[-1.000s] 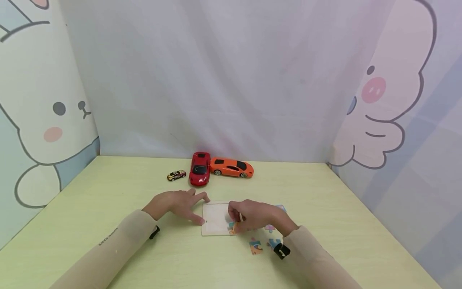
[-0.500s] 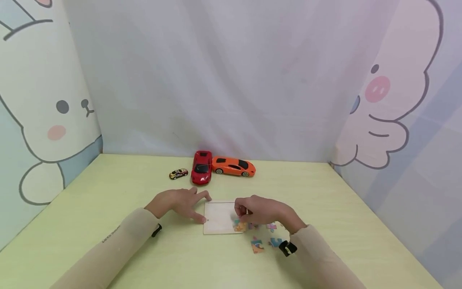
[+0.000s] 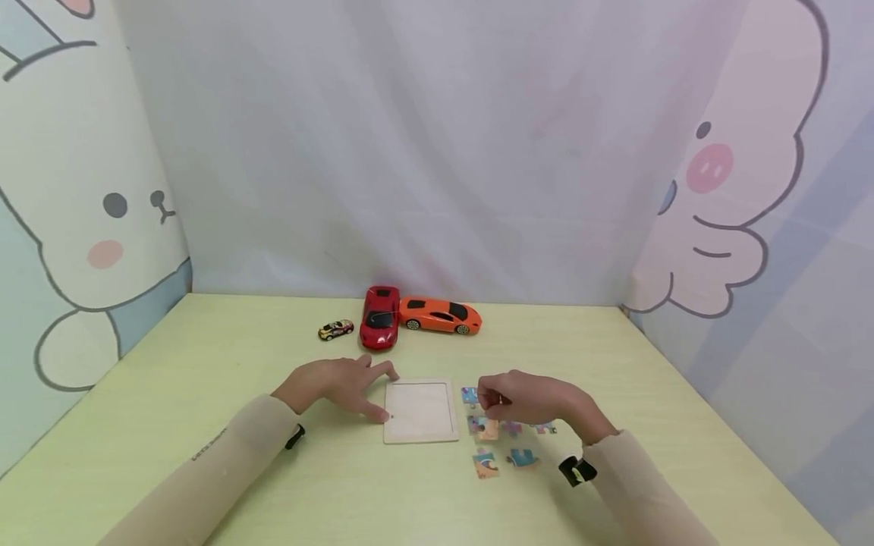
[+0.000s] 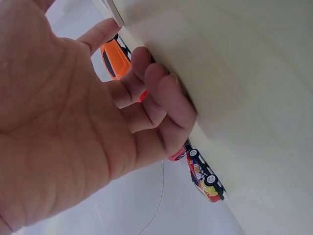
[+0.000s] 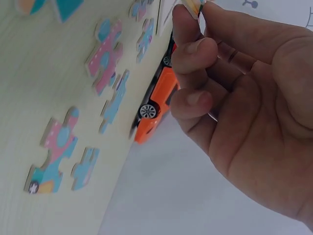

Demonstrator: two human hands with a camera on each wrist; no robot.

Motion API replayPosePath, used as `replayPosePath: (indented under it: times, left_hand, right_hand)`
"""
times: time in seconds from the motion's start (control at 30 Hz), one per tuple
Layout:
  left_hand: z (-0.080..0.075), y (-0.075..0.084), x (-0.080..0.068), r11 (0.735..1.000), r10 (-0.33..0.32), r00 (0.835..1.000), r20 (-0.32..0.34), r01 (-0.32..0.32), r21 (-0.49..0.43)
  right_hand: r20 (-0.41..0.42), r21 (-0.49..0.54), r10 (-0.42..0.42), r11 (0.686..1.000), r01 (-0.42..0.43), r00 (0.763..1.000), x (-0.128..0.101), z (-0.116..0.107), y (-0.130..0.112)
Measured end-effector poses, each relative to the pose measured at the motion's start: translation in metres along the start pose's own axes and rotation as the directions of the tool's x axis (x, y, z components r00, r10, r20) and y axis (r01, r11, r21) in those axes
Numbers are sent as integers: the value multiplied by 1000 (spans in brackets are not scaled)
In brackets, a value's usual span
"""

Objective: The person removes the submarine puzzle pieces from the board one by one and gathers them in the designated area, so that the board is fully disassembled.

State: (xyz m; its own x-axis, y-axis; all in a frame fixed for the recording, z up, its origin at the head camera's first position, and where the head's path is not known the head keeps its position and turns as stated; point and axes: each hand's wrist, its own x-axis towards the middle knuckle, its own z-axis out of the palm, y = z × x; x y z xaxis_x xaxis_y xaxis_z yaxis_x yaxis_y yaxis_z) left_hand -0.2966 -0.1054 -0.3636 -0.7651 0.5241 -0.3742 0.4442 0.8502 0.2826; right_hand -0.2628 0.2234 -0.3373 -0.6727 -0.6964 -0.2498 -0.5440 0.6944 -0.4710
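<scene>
Held puzzle piece (image 5: 193, 6): pinched between thumb and forefinger of the right hand (image 3: 529, 400); only a small edge of it shows at the top of the right wrist view, raised just off the tabletop (image 3: 205, 364), to the right of the puzzle tray.
Right hand: fingers (image 5: 188, 49) curled, the thumb and forefinger tips closed on the piece; the hand hovers over the loose pieces, its sleeve (image 3: 635, 493) running back to the near right.
Loose puzzle pieces (image 3: 485, 426): several lie flat on the tabletop right of the tray, in pink, blue and orange; two more, one of them (image 3: 485, 464) orange and blue, lie nearer the person, apart from the hand.
Puzzle tray (image 3: 420, 410): pale, square, with a raised rim, flat on the tabletop between the two hands; no pieces show inside it.
Left hand (image 3: 337, 385): fingers (image 4: 161, 93) straight to lightly bent, holding nothing; the fingertips rest against the tray's left edge, thumb near its near-left corner.
Red toy car (image 3: 379, 316): stands at the far side of the tabletop, well apart from the tray, nose toward the person.
Orange toy car (image 3: 440, 315): just beside the red car on its right, side-on.
Small toy car (image 3: 335, 330): yellow and dark, left of the red car, near it.
Backdrop (image 3: 437, 152): pale cloth behind the tabletop, with cartoon animal panels at both sides.
</scene>
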Motion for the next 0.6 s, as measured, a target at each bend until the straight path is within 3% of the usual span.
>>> replayPosePath:
  times: [0.27, 0.6]
  left_hand:
    - [1, -3, 1, 1000, -8, 1000, -4, 8, 5]
    - [1, -2, -1, 1000, 5, 1000, -4, -5, -3]
  right_hand:
    - [12, 27, 65, 997, -66, 998, -20, -4, 11]
    - [49, 28, 72, 997, -73, 996, -44, -12, 23]
